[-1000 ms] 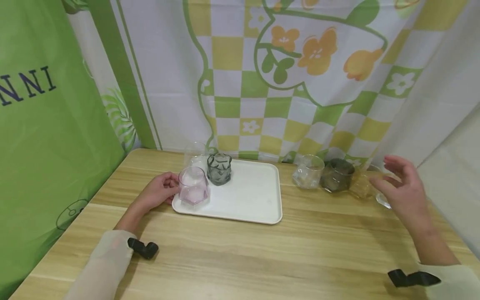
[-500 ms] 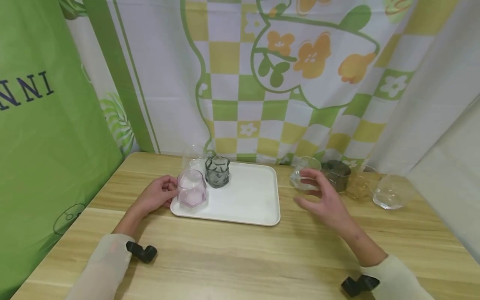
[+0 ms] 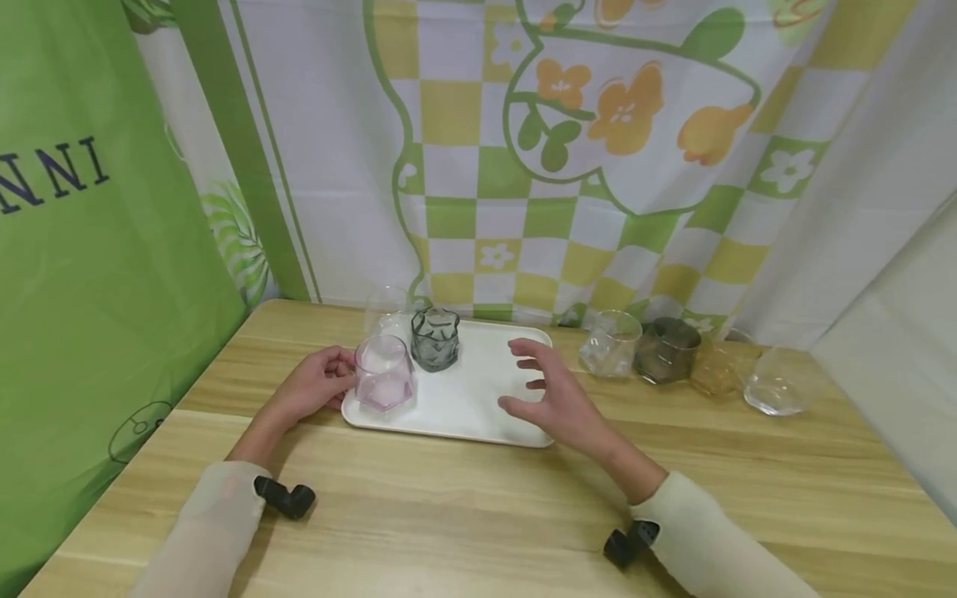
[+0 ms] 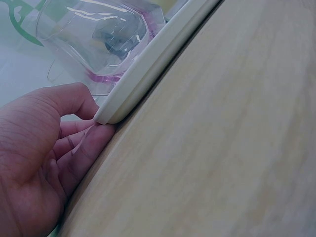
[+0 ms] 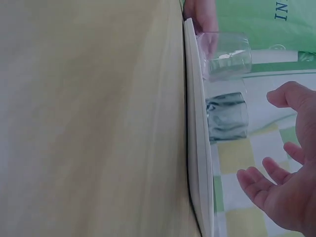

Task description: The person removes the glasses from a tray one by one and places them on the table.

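Two hands at a tray of glasses on a desk. The tray [image 3: 486,394], white and shallow, lies on the desk [image 3: 449,523] left of centre. The left hand [image 3: 317,382] pinches the near left corner of its rim, with the fingers tucked beneath the edge, as the left wrist view shows. The right hand [image 3: 557,399] is held over the tray's right end, its fingers parted and gently bent, the thumb well apart from them; the right wrist view shows the same wide gap.

On the tray, the pink glass [image 3: 385,382] stands upright at the left end, just beside the left hand. The grey glass [image 3: 436,340], with a rippled wall, stands upright behind it and to its right. A tall glass [image 3: 386,309], clear, rises behind the pink one; whether its base is on the tray cannot be told.

To the right, on the desk, four more glasses form a close row: a clear tumbler [image 3: 611,345], a dark glass [image 3: 668,351], an amber glass [image 3: 718,374] and, at the end, a clear faceted glass [image 3: 775,389]. A checked curtain [image 3: 452,170] hangs behind.
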`<state>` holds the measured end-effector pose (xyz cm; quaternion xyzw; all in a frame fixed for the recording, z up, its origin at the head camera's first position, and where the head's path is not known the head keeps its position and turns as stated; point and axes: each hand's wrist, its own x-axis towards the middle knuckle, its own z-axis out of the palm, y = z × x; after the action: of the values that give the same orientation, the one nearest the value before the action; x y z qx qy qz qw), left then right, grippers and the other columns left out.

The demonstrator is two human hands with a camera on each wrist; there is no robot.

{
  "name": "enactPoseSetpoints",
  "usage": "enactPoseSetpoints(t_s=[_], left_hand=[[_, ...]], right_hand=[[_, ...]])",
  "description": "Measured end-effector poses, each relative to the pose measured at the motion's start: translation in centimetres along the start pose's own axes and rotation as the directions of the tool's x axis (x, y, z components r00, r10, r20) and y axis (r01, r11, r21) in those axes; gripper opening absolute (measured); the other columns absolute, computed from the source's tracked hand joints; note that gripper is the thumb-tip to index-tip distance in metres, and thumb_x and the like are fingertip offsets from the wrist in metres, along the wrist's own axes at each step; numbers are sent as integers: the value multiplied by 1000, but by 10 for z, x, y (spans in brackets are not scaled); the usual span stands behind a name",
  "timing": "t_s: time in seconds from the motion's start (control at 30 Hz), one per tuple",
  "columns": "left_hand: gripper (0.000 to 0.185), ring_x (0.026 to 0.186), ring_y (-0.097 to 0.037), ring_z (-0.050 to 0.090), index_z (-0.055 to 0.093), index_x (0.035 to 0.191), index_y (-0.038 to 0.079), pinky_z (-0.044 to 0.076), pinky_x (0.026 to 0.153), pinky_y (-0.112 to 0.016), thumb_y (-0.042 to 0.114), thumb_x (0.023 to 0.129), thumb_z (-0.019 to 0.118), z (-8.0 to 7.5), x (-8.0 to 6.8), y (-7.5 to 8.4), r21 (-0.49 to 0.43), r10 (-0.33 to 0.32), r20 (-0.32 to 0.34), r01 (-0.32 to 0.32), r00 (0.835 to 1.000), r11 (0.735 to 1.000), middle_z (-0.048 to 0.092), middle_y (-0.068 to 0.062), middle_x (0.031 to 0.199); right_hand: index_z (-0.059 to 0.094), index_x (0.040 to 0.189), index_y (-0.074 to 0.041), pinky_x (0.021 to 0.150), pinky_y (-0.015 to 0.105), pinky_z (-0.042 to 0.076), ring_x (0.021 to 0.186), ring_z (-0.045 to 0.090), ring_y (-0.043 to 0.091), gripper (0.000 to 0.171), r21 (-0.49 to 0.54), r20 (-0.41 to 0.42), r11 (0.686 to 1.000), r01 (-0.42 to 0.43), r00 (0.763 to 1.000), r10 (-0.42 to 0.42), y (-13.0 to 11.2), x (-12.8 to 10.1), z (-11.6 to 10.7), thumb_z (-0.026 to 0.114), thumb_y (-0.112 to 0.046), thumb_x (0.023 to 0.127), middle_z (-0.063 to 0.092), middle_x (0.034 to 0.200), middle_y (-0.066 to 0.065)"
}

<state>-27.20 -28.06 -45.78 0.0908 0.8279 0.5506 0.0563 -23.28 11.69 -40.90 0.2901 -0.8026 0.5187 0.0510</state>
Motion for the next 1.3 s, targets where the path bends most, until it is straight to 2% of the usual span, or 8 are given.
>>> enactPoseSetpoints(t_s=[0.2,0.33,0.57,0.77,0.9,1.07,1.3], left_hand=[[26,74,-22,63,52,121,-9,61,63,-34,2,99,62,-1,0,2,2,-10,7,10,1000,1000,58,-13,89],[26,75,-22,63,52,121,-9,61,63,-35,2,99,62,-1,0,3,13,-6,2,6,1000,1000,58,-14,90],[26,75,-22,64,52,120,-9,61,63,-35,1,99,62,-2,1,2,3,-2,4,2,1000,1000,59,-14,89],[25,74,-22,63,52,119,-9,61,62,-35,1,98,62,-1,-1,2,-1,-3,1,3,1000,1000,59,-13,88],[24,74,-21,63,53,119,-8,61,62,-34,1,98,63,-1,-1,2,5,-10,-6,10,1000,1000,58,-13,88],[26,74,-21,62,53,120,-8,60,61,-33,1,98,63,0,-2,5,-3,-2,-1,2,1000,1000,58,-13,90],[25,74,-19,62,53,120,-8,60,60,-32,2,99,63,1,-2,6,-2,1,-1,-1,1000,1000,58,-12,90]], right_hand=[[44,150,-8,99,54,49,130,51,34,74,-46,32,997,-70,997,71,-4,21,14,83,-14,88,46,148,13],[40,153,-7,101,55,47,131,49,37,77,-57,59,992,-110,992,113,-3,37,22,82,-18,89,44,149,16],[36,156,-6,104,55,46,135,46,44,80,-47,74,982,-180,980,184,-1,64,33,79,-15,90,40,153,23],[34,158,-7,100,51,49,135,46,41,84,-32,65,973,-228,971,229,1,85,43,80,-14,89,41,154,18],[30,160,-6,104,52,45,137,43,40,90,-50,58,969,-244,967,246,4,95,51,82,-16,87,41,155,19],[29,160,-5,107,52,42,138,41,41,93,-21,54,964,-267,962,267,9,102,59,85,-16,86,39,156,19],[28,160,-7,104,46,46,132,47,36,94,-25,84,961,-276,957,277,15,109,69,85,-20,86,43,152,16]])
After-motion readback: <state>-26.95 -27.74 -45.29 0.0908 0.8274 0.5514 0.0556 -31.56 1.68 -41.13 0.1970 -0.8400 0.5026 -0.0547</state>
